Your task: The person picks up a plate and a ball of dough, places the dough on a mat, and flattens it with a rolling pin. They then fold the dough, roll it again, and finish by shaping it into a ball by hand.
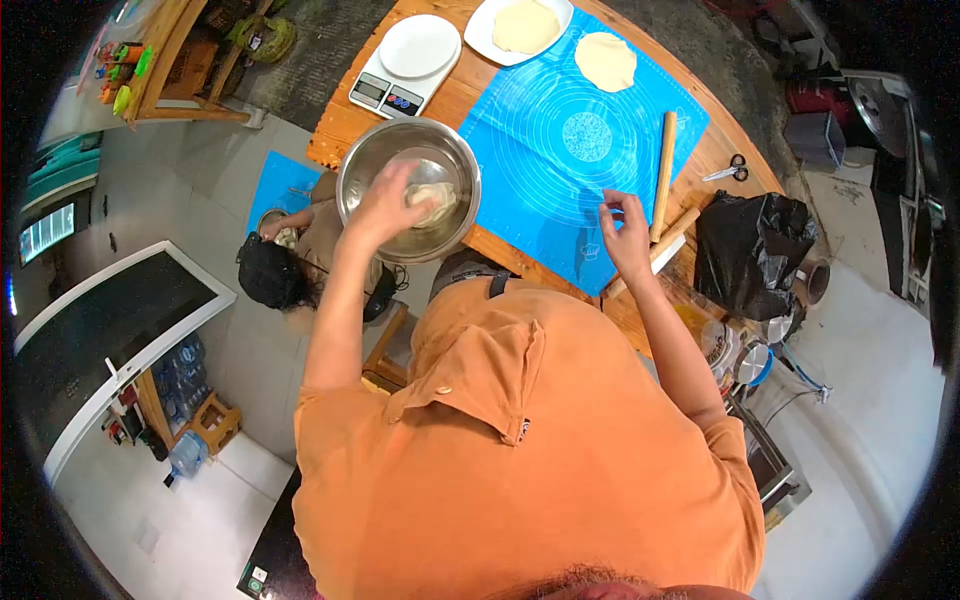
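My left hand (pixel 382 208) is over the steel mixing bowl (pixel 462 165), fingers spread and slightly blurred, beside a lump of pale dough (pixel 434 204) lying in the bowl. Above the front right of the blue pastry mat (pixel 530 170) hovers my right hand (pixel 627 237), its fingers loosely bent and apart with nothing in them. A flat, round piece of dough (pixel 605 62) lies at the mat's far side. Another flattened dough round (pixel 527 26) rests on a white plate (pixel 484 44). Right of the mat's middle is a wooden rolling pin (pixel 664 175).
A kitchen scale (pixel 386 92) carrying a white plate (pixel 418 47) stands behind the bowl. Scissors (pixel 730 170), a second wooden stick (pixel 676 230) and a black plastic bag (pixel 755 245) lie on the right. Down at left, another person (pixel 280 262) works at a small bowl.
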